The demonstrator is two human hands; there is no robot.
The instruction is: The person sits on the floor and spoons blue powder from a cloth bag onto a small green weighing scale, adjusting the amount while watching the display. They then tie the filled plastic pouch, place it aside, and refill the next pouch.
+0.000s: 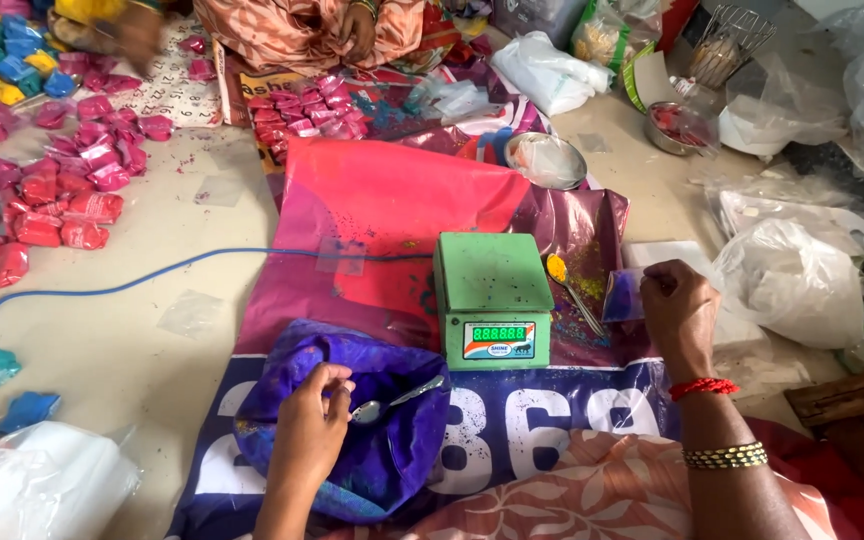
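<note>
My left hand (314, 420) grips a metal spoon (392, 401) over a big bag of purple-blue powder (372, 440) on the printed sheet. My right hand (679, 308) pinches a small clear packet with blue powder (621, 296) in it, just right of a green digital scale (492, 298). The scale's platform is dusted with specks and its display is lit. A second spoon with yellow powder (567, 285) lies between the scale and my right hand.
Several pink packets (62, 190) and blue and yellow packets (2, 55) lie at the left. A blue cable (102, 285) crosses the floor. Another person (302, 30) sits opposite. White plastic bags (792, 280), a steel bowl (547, 160) and a wire basket (727, 45) are to the right.
</note>
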